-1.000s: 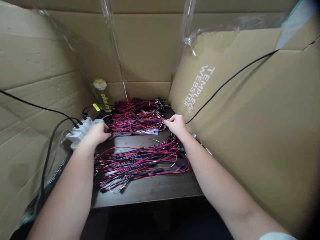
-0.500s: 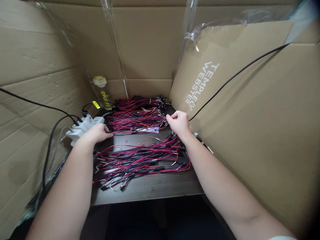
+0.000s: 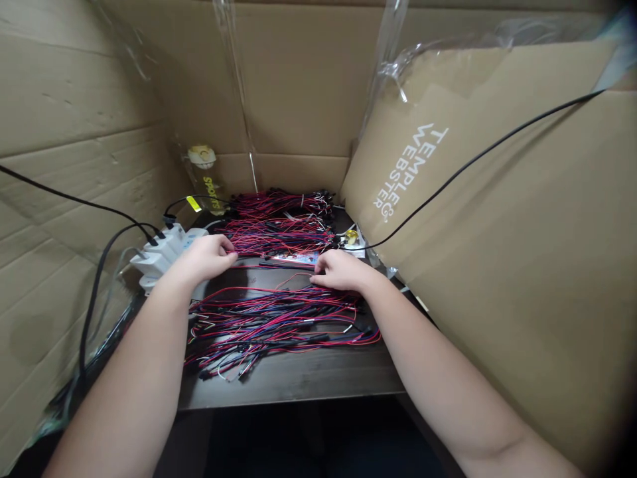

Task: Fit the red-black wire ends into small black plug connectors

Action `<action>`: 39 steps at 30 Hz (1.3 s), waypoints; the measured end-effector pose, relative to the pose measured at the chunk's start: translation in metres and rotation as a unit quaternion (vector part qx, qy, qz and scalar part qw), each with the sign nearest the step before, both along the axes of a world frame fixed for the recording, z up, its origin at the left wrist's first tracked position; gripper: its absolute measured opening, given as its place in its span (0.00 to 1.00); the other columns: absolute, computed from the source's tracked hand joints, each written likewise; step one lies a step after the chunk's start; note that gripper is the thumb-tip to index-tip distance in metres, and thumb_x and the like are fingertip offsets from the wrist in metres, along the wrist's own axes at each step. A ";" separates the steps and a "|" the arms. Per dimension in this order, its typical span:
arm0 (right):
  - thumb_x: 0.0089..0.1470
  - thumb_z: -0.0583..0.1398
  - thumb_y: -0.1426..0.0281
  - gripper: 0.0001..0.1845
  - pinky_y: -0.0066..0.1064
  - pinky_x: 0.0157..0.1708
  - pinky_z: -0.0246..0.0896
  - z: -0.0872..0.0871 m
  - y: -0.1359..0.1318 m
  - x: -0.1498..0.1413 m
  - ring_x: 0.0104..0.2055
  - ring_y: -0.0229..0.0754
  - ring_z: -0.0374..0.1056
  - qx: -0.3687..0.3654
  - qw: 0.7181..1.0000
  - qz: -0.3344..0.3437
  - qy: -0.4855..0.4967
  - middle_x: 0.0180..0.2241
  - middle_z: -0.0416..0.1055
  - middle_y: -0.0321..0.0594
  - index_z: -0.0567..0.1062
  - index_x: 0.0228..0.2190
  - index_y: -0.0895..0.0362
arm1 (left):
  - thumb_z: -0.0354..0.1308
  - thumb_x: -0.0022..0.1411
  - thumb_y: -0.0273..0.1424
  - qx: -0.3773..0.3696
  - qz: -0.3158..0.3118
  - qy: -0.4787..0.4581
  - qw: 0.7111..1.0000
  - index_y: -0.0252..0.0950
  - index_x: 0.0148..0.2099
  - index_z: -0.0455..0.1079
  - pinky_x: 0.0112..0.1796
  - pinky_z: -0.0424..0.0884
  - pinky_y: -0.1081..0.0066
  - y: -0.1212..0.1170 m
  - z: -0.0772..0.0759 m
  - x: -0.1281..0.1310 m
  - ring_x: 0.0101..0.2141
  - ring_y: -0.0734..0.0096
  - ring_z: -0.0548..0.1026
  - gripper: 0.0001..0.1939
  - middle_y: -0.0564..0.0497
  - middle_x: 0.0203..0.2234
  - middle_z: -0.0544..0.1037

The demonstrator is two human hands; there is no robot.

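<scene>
Hands pinch one red-black wire point(image 3: 271, 265) between them, left hand point(image 3: 206, 255) and right hand point(image 3: 341, 272), inside cardboard walls point(image 3: 298, 86).

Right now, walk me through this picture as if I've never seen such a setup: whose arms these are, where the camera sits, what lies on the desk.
No machine here: a person's two bare arms, filmed by a camera worn on their head, looking down. The dark desk is walled in by cardboard. On it lie bundles of red, black and blue wires: a near bundle and a far bundle. The left hand and right hand pinch the ends of one single wire stretched between them. A white power strip sits beside the left hand.
</scene>
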State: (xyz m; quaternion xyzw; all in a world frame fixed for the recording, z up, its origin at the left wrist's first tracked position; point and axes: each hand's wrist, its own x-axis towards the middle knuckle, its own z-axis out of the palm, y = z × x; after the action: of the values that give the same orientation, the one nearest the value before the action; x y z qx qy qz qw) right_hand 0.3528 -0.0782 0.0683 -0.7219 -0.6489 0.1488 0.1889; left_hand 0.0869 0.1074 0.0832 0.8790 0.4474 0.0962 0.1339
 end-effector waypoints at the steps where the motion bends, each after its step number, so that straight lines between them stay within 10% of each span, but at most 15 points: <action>1: 0.46 0.69 0.66 0.06 0.30 0.24 0.52 0.000 0.000 0.001 0.22 0.37 0.64 -0.015 1.000 0.009 -0.002 0.20 0.74 0.36 0.82 0.24 0.56 | 0.58 0.57 0.39 0.001 -0.025 -0.008 1.000 0.37 0.38 0.75 0.29 0.66 0.69 -0.005 0.002 0.002 0.28 0.65 0.77 0.12 0.52 0.24 0.79; 17: 0.50 0.64 0.71 0.05 0.30 0.28 0.57 0.000 -0.001 0.001 0.26 0.40 0.68 -0.014 0.999 0.018 -0.023 0.25 0.77 0.39 0.81 0.25 0.56 | 0.57 0.59 0.39 -0.080 -0.142 -0.014 0.987 0.35 0.40 0.81 0.36 0.72 0.69 -0.007 -0.022 0.019 0.33 0.63 0.79 0.16 0.48 0.32 0.84; 33: 0.56 0.62 0.70 0.08 0.32 0.33 0.59 0.000 0.001 0.004 0.30 0.42 0.70 0.043 0.998 0.044 -0.028 0.29 0.79 0.42 0.80 0.27 0.57 | 0.55 0.60 0.39 -0.040 -0.131 -0.051 0.989 0.36 0.42 0.79 0.41 0.72 0.68 -0.010 -0.015 0.016 0.38 0.61 0.79 0.17 0.46 0.37 0.84; 39: 0.57 0.62 0.68 0.08 0.30 0.30 0.61 0.002 -0.001 0.001 0.28 0.39 0.71 0.029 0.996 0.065 0.057 0.28 0.79 0.39 0.80 0.30 0.57 | 0.55 0.61 0.46 -0.137 -0.200 -0.034 0.970 0.35 0.44 0.78 0.33 0.69 0.69 -0.033 -0.007 0.020 0.32 0.64 0.76 0.21 0.48 0.31 0.82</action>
State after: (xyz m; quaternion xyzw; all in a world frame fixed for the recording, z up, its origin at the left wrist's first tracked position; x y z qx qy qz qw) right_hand 0.3541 -0.0796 0.0704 -0.6626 -0.6868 0.1833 0.2362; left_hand 0.1067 0.0743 0.0762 0.9200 0.2669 0.0354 0.2847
